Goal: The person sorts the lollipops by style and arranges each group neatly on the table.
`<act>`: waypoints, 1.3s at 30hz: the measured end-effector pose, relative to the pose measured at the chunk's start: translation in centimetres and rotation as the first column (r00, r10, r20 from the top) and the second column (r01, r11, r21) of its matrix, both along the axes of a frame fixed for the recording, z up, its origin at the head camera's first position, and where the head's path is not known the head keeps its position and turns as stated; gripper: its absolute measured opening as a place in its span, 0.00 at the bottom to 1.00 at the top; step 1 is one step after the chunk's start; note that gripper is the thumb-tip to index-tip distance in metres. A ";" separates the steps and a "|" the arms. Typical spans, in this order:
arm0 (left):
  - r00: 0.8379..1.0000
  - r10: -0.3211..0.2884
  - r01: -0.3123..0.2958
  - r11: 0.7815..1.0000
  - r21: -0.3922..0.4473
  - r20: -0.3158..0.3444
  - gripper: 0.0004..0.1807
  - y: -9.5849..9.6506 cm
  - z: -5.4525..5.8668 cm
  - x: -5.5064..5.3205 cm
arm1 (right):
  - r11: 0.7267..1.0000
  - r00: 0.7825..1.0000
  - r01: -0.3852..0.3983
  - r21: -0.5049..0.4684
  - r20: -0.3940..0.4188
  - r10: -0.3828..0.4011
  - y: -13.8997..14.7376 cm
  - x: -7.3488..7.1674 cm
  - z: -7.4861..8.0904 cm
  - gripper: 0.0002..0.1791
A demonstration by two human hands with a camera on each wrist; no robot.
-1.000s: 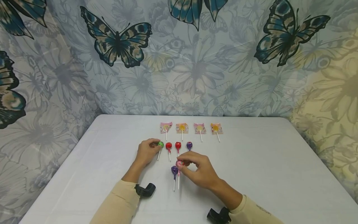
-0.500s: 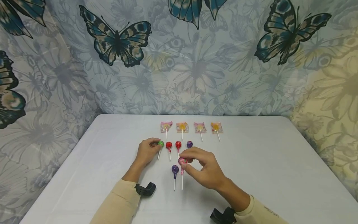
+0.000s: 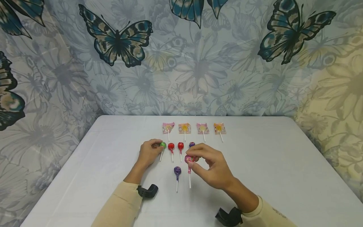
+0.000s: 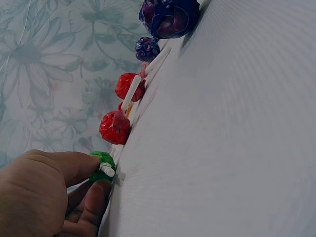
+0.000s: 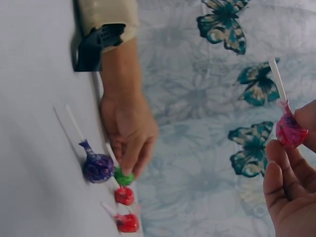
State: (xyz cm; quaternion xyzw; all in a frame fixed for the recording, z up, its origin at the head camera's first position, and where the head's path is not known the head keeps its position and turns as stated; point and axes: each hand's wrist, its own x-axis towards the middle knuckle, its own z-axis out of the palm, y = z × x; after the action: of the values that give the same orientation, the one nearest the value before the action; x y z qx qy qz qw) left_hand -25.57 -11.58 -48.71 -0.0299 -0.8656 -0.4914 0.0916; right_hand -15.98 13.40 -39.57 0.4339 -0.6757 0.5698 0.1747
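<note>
With thumb and fingers my left hand (image 3: 149,153) pinches the head of a green lollipop (image 4: 102,166) at the left end of the middle row. My right hand (image 3: 212,165) holds a pink lollipop (image 3: 189,159) by its wrapped head, its stick pointing toward me; the right wrist view shows it raised off the table. Two red lollipops (image 3: 171,147) lie right of the green one. Past them is a purple lollipop (image 3: 192,144), partly hidden behind my right fingers. Another purple lollipop (image 3: 177,171) lies nearer to me, left of my right hand.
At the back of the white table (image 3: 263,151) lies a row of several flat lollipops in clear pink and orange wrappers (image 3: 185,128). A cloth with butterflies (image 3: 119,42) hangs behind the table. Each wrist wears a black camera band (image 3: 148,191).
My right hand has moved right and slightly away from me with the pink lollipop, leaving the nearer purple one behind. The left hand stays on the green lollipop.
</note>
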 end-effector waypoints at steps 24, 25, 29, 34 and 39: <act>1.000 -0.005 0.005 1.000 0.014 0.009 0.12 -0.1 -0.1 -0.2 | 0.995 0.995 0.059 -0.082 -0.080 -0.065 2.8 -2.5 0.9 0.21; 1.000 -0.006 0.005 1.000 0.016 0.011 0.12 -0.1 -0.1 -0.2 | 0.995 0.995 0.064 -0.081 -0.077 -0.070 2.9 -2.6 0.9 0.21; 1.000 -0.009 0.009 1.000 0.009 0.006 0.12 0.0 0.1 -0.1 | 0.994 0.994 0.084 -0.076 -0.064 -0.089 3.4 -3.1 0.8 0.20; 1.000 -0.008 0.008 1.000 0.006 0.006 0.13 -0.1 0.0 -0.1 | 0.990 0.991 0.132 -0.048 -0.011 -0.133 4.0 -3.7 0.5 0.19; 1.000 -0.006 0.006 1.000 0.008 0.010 0.13 -0.1 -0.1 -0.2 | 0.986 0.986 0.166 -0.015 0.034 -0.165 4.5 -4.4 0.0 0.18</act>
State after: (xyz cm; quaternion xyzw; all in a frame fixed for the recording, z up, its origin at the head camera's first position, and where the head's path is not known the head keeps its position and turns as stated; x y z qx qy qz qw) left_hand -25.73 -11.72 -48.78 -0.0297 -0.8640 -0.4952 0.0859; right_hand -20.41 17.93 -39.53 0.3653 -0.7072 0.5661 0.2143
